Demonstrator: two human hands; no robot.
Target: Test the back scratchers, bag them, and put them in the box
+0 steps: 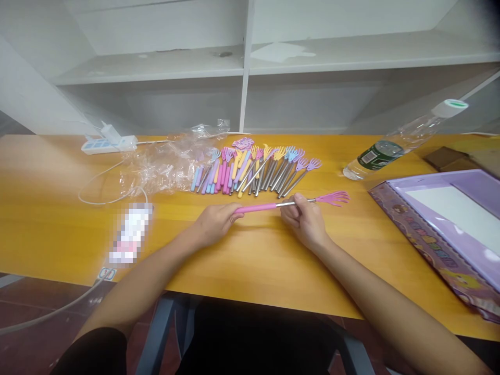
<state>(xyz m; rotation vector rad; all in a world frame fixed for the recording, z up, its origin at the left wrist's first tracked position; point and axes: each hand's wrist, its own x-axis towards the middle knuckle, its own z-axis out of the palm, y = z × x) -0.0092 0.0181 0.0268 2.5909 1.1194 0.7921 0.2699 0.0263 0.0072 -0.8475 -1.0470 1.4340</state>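
Observation:
A pink back scratcher (258, 208) with a claw-shaped head and a metal rod is held level above the table. Its pink handle end is pinched in my left hand (216, 223). My right hand (307, 220) grips the metal rod close to the claw, which points right. Just beyond my hands lie several metal rods with coloured claw heads (279, 169) and several pink, purple, yellow and blue handles (222, 177).
Clear plastic bags (156, 164) lie beside a white power strip (111, 145). A phone-like object (132, 234) with a cable is at left. A water bottle (380, 154) and an open purple box (422, 229) stand right. White shelving (156, 73) rises behind the wooden table (242, 265).

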